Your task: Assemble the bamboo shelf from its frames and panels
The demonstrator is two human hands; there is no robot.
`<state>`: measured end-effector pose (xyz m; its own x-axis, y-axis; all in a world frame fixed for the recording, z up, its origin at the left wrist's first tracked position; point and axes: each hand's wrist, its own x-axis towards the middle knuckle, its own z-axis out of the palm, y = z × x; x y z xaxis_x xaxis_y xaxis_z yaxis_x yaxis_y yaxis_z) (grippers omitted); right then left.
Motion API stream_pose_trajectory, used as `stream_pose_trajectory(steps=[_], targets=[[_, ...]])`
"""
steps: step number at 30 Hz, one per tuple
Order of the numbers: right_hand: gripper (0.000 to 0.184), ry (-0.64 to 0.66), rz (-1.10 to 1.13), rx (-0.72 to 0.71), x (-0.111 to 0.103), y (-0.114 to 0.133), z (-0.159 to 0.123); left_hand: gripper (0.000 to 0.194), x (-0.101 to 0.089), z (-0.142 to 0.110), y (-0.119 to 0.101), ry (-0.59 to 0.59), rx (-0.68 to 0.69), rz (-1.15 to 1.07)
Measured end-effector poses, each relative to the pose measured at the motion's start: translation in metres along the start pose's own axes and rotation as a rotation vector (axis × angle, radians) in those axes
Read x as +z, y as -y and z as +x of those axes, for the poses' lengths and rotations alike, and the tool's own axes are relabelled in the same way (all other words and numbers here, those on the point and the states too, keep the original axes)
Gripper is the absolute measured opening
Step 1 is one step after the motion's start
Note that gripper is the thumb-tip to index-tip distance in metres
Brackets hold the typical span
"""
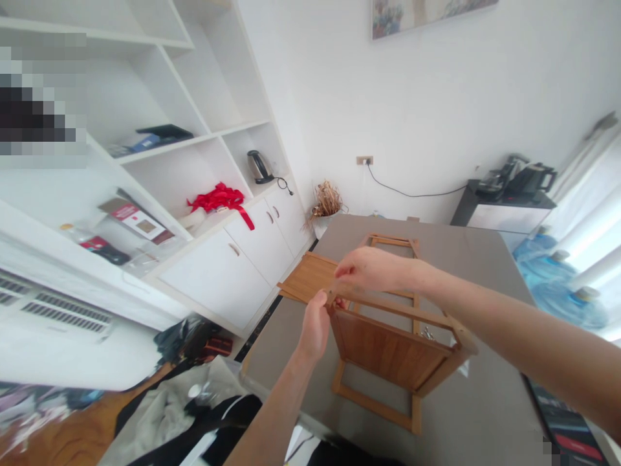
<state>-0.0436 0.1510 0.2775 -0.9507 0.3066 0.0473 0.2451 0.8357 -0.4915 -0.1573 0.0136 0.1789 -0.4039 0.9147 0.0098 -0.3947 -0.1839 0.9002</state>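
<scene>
A small wooden frame with a panel side [392, 353] stands on the grey table [485, 414]. My left hand [315, 327] is closed round the frame's near left corner post. My right hand [371, 270] reaches across from the right with fingers curled onto the top rail at that same corner. A flat wooden board [308, 277] lies at the table's left edge just behind my hands. A second open wooden frame [391, 243] lies farther back on the table.
White shelving and cabinets [228, 272] run along the left wall, holding a kettle [259, 167], red ribbon [219, 197] and boxes. A dark side cabinet with kettles [514, 188] and water jugs [563, 285] stand at the right. Clothes and bags [194, 401] lie on the floor at the lower left.
</scene>
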Motion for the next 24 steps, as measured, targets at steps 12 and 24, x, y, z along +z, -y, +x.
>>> stream_pose_trajectory(steps=[12,24], targets=[[0.033,-0.244,0.508,0.929,0.049,-0.157,-0.184,0.029,0.000,0.001,0.002,-0.019,0.003,0.067],[0.022,-0.058,0.139,1.032,0.193,-0.206,-0.212,0.027,0.015,0.007,0.008,-0.097,-0.068,0.015]])
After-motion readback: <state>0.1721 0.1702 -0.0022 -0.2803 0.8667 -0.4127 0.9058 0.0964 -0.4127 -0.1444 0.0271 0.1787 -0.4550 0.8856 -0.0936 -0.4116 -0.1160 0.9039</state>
